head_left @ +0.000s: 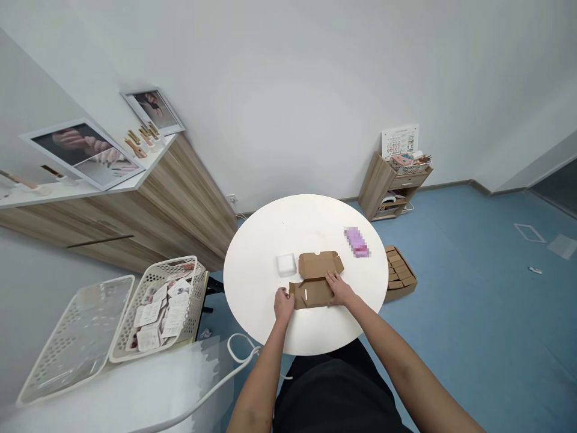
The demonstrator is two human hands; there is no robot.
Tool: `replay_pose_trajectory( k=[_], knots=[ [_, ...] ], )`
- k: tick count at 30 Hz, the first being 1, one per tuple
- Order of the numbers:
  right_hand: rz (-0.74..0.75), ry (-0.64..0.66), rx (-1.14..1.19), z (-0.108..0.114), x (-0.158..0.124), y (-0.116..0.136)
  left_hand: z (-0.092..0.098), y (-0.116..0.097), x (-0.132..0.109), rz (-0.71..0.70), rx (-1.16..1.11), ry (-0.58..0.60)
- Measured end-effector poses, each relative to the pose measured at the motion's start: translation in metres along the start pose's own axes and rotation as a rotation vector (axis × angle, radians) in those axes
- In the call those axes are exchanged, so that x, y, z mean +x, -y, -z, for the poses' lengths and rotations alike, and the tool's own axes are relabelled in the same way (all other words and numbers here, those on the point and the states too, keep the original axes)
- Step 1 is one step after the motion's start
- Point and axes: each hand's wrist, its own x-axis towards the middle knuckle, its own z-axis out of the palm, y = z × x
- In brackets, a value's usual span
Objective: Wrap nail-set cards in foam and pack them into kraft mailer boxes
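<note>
An unfolded cardboard box (pixel 315 279) lies on the near part of a round white table (pixel 256 264), lid open toward the far side. The right hand (pixel 340 290) rests on its near panel, fingers (pixel 332 278) spread flat, not visibly gripping. The left hand (pixel 283 304) sits at its left end, fingers (pixel 281 293) curled against the edge; any grip there is hidden. Just left of the lid lies a whitish square packet (pixel 286 264); far right, a pink packet (pixel 357 242) is blurred and unreadable.
</note>
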Motion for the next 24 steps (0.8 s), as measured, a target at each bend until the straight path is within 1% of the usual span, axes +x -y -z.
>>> replay_pose_trajectory(
  k=[2,4,9,12,15,19,24],
  knots=[
    [0.003,0.000,0.006,-0.002,0.001,-0.002,0.001,0.003,-0.003,0.012,-0.013,0.108],
    [0.004,-0.001,0.013,-0.003,0.002,-0.003,0.000,0.001,-0.006,-0.006,-0.017,0.153],
    [-0.001,-0.006,0.013,-0.002,0.001,0.000,-0.005,-0.021,-0.010,-0.075,-0.022,0.225],
    [-0.003,-0.002,0.010,0.000,0.000,0.001,-0.008,-0.035,-0.012,-0.107,0.001,0.239],
    [0.001,0.003,0.006,0.000,0.000,0.001,-0.010,-0.043,-0.013,-0.110,0.070,0.237],
    [0.003,-0.001,0.009,-0.002,0.002,-0.001,-0.013,-0.046,-0.009,-0.120,0.209,0.207],
    [0.004,-0.016,0.009,-0.006,0.005,-0.003,-0.020,-0.046,0.003,-0.099,0.267,0.192]
  ],
)
